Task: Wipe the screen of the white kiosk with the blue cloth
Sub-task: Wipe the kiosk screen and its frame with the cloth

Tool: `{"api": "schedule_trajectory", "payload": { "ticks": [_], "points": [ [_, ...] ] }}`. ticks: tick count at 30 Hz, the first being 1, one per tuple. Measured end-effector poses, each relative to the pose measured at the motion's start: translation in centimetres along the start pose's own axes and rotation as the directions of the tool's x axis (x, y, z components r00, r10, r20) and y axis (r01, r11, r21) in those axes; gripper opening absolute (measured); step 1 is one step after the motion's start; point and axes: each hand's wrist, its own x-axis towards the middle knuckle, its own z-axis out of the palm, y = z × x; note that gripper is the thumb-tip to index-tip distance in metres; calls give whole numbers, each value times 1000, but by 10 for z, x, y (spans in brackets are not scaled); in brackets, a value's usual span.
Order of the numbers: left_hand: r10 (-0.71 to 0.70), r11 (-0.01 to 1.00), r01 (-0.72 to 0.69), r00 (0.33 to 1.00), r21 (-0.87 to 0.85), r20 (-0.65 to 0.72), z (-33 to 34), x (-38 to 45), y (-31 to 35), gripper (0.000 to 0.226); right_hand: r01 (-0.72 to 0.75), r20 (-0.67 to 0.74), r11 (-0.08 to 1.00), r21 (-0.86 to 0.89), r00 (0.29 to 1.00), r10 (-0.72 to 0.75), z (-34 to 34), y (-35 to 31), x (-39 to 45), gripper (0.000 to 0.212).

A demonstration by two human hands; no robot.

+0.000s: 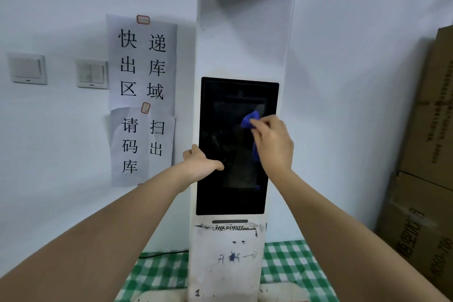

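A tall white kiosk (242,32) stands against the wall, with a dark screen (220,193) set in its front. My right hand (273,144) grips a bunched blue cloth (249,119) and holds it against the upper right part of the screen. Most of the cloth is hidden under my fingers. My left hand (201,162) grips the kiosk's left edge at mid-screen height, thumb lying across the glass and fingers wrapped round the side.
Paper notices (142,95) are taped to the wall left of the kiosk, beyond two light switches (92,73). Stacked cardboard boxes (426,154) stand at the right. The kiosk rests on a green checked tablecloth (289,265).
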Motion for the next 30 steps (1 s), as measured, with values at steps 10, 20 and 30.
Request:
{"api": "schedule_trajectory", "payload": {
  "ticks": [10, 20, 30],
  "points": [
    [17, 1000, -17, 1000, -3, -8, -3, 7, -6, 81, 454, 165, 833, -317, 891, -423, 23, -11, -28, 55],
    [35, 998, -33, 999, -53, 34, -6, 12, -13, 81, 79, -121, 981, -179, 987, -102, 26, -26, -14, 39],
    [27, 995, -25, 999, -97, 22, -5, 15, -12, 81, 267, -35, 927, -262, 958, -286, 24, -31, -12, 43]
  ]
}}
